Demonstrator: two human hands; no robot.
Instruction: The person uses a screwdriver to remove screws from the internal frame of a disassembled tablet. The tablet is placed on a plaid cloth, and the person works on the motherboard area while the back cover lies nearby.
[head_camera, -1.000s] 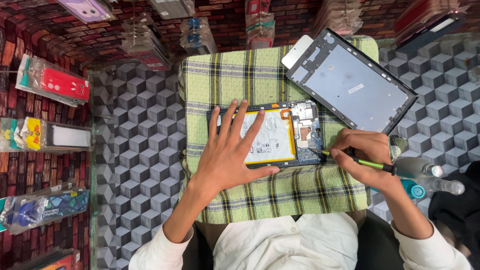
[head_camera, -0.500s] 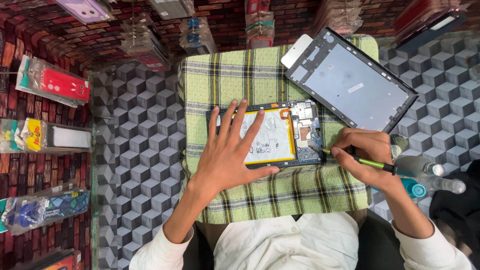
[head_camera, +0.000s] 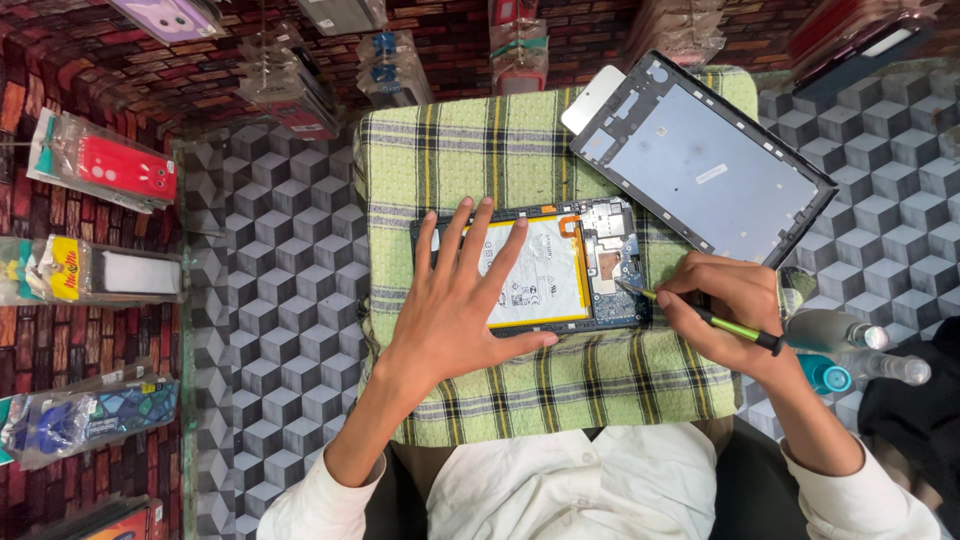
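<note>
Head view shows an opened tablet (head_camera: 560, 265), its pale battery and blue circuit board bared, lying in the middle of a green plaid cloth (head_camera: 480, 150). The left hand (head_camera: 455, 310) lies flat with fingers spread across the tablet's near-left part, while the right hand (head_camera: 725, 310), just right of it, pinches a thin green-handled tool (head_camera: 700, 315) whose tip touches the board. Beyond the tablet's right end rests a grey rectangular back panel (head_camera: 705, 160), and packaged phone cases (head_camera: 110, 170) lie well left of it on cube-patterned matting.

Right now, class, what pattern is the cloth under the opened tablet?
Green-and-yellow plaid cloth, clearest in the head view.
</note>
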